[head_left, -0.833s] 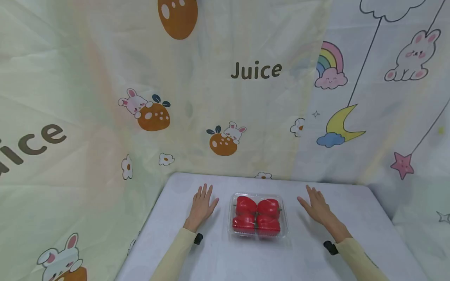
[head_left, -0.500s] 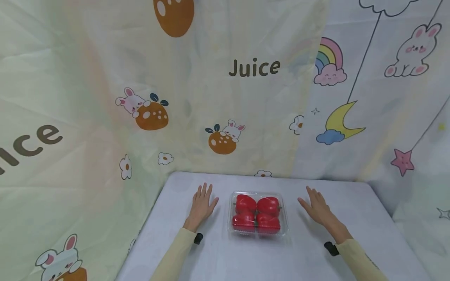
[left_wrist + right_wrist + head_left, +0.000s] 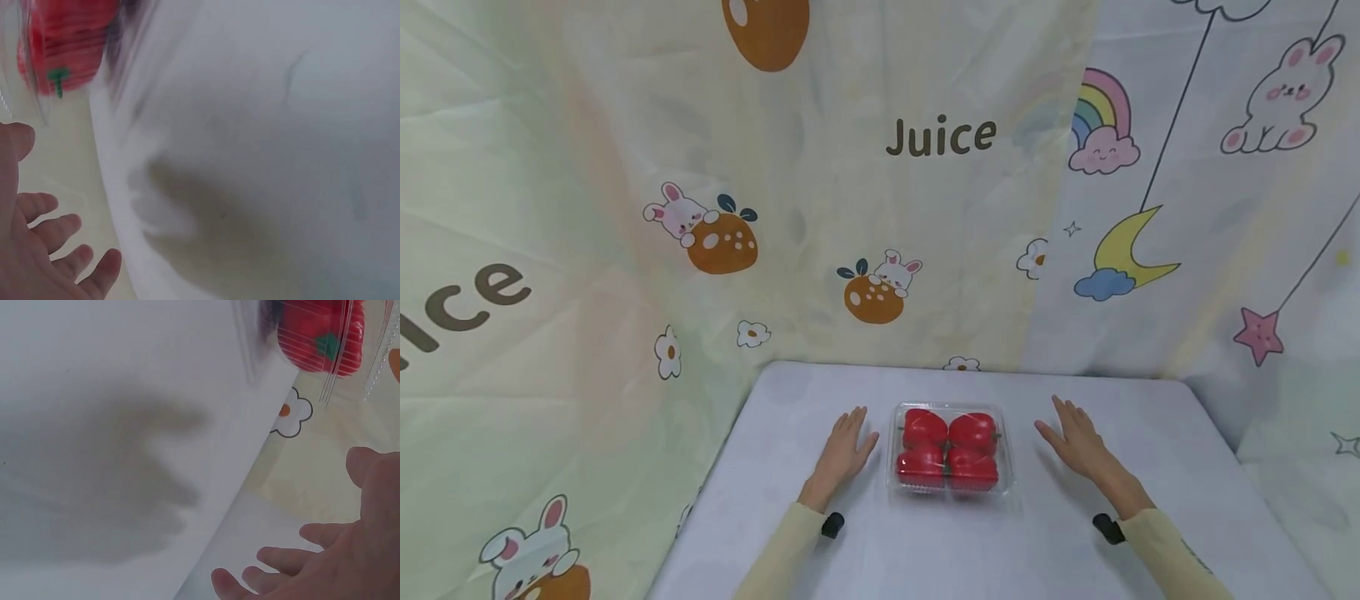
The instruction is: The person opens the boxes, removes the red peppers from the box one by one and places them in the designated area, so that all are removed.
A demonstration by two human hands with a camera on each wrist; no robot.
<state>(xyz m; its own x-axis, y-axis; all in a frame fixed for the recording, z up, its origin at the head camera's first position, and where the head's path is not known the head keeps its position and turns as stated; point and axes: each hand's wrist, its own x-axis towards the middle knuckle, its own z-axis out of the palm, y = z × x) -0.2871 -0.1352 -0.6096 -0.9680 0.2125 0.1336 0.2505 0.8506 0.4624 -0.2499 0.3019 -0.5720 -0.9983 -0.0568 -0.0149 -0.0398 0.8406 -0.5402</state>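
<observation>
The left hand [image 3: 840, 454] is hovering over the white table [image 3: 880, 558] left of centre in the lower frame, and we are seeing it released, fingers loosely extended and thumb spreading toward the middle. Below it, a cream sleeve [image 3: 778, 554] is running to the bottom edge, with a black device [image 3: 832, 525] sitting at the cuff. Just right of that hand, at lower centre, we are looking at a clear plastic box [image 3: 1006, 454] that is resting on the table, well clear of both hands' touch, and holding four red peppers [image 3: 973, 433] in two rows of two. Farther along, at lower right, the right hand [image 3: 1081, 446] is also hanging free, fingers extended and thumb pointing toward the box; we are noting a second black device [image 3: 1108, 528] and a matching sleeve [image 3: 1172, 557] trailing to the lower right. Behind, a printed cloth [image 3: 850, 167] is filling the upper frame, and we are reading it across: a rabbit-and-fruit print [image 3: 722, 242] at upper left, the word "Juice" [image 3: 940, 137] at upper centre, a yellow moon [image 3: 1131, 254] at upper right.
</observation>
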